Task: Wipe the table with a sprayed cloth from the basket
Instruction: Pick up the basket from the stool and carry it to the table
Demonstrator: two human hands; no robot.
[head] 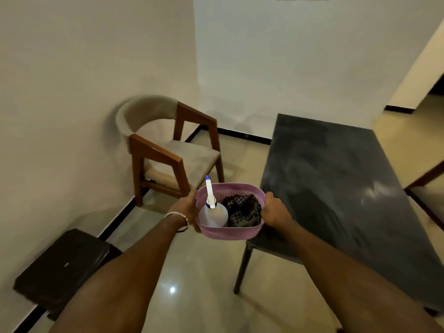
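Observation:
I carry a pink perforated basket (pixel 228 233) in the air just left of the dark table (pixel 341 188), over the floor. My left hand (pixel 186 209) grips its left rim and my right hand (pixel 275 210) grips its right rim. Inside stands a white spray bottle (pixel 213 213) with a white and blue nozzle, on the left. A dark checked cloth (pixel 245 210) lies crumpled on the right side of the basket. The table top is dark grey with pale dusty smears.
A wooden armchair (pixel 168 150) with beige padding stands in the corner ahead on the left. A low dark stool (pixel 64 265) sits by the left wall. Another chair's wooden frame (pixel 425 186) shows at the table's right edge. Glossy tiled floor lies between.

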